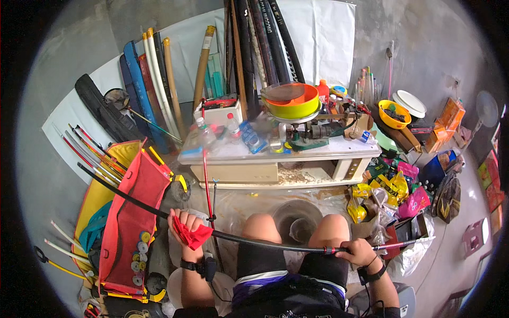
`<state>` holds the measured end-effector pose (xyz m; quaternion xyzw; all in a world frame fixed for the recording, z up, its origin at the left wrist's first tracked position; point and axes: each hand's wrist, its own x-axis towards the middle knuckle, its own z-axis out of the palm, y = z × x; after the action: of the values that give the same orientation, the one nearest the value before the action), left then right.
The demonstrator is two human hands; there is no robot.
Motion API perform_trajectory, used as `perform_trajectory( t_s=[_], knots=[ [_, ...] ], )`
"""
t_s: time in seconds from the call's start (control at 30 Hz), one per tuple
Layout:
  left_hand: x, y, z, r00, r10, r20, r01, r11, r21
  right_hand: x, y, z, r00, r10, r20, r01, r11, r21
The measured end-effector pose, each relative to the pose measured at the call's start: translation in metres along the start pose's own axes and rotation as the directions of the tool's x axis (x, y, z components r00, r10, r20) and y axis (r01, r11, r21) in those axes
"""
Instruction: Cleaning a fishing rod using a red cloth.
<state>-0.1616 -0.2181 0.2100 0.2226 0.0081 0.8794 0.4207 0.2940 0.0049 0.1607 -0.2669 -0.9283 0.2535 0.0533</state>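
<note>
A long black rod (264, 243), which looks like a fishing rod, lies across in front of me above my knees. My left hand (184, 220) is closed around it with a folded red cloth (195, 236) between palm and rod. Beyond that hand the rod runs up to the left, its end over a red and yellow bag (133, 210). My right hand (360, 253) grips the rod at the right, just past a red ring (329, 250). A thinner pinkish section (393, 245) sticks out to the right of that hand.
A thin red pole (206, 179) on a stand rises beside my left hand. Between my knees is a grey bucket (278, 212). Ahead stands a white low cabinet (234, 159) bearing bottles, bowls and a bench machine (318, 131). Bait-like bags (391, 187) pile up at the right.
</note>
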Motion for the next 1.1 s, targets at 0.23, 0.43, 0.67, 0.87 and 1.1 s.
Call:
perform_trajectory(
  t_s=[0.23, 0.43, 0.67, 0.87, 1.1],
  knots=[
    [-0.017, -0.046, 0.011, 0.860, 0.043, -0.509, 0.031, 0.990, 0.136, 0.015, -0.036, 0.020, 0.907, -0.232, -0.350, 0.112, 0.937, -0.332],
    [-0.037, -0.114, 0.031, 0.848, 0.174, -0.501, 0.013, 0.938, 0.347, 0.041, -0.056, 0.037, 0.941, -0.159, -0.300, 0.096, 0.972, -0.213],
    [-0.002, -0.027, 0.046, 0.754, 0.484, -0.444, -0.088, 0.744, 0.662, 0.017, -0.023, 0.014, 0.921, -0.143, -0.363, 0.094, 0.985, -0.148],
    [-0.038, -0.049, 0.002, 0.914, 0.147, -0.377, 0.205, 0.635, 0.745, 0.035, -0.037, 0.027, 0.922, -0.154, -0.355, 0.093, 0.979, -0.182],
    [-0.044, -0.105, -0.012, 0.934, 0.223, -0.280, 0.105, 0.577, 0.810, 0.072, -0.056, 0.025, 0.881, -0.252, -0.400, 0.184, 0.962, -0.202]
  ],
)
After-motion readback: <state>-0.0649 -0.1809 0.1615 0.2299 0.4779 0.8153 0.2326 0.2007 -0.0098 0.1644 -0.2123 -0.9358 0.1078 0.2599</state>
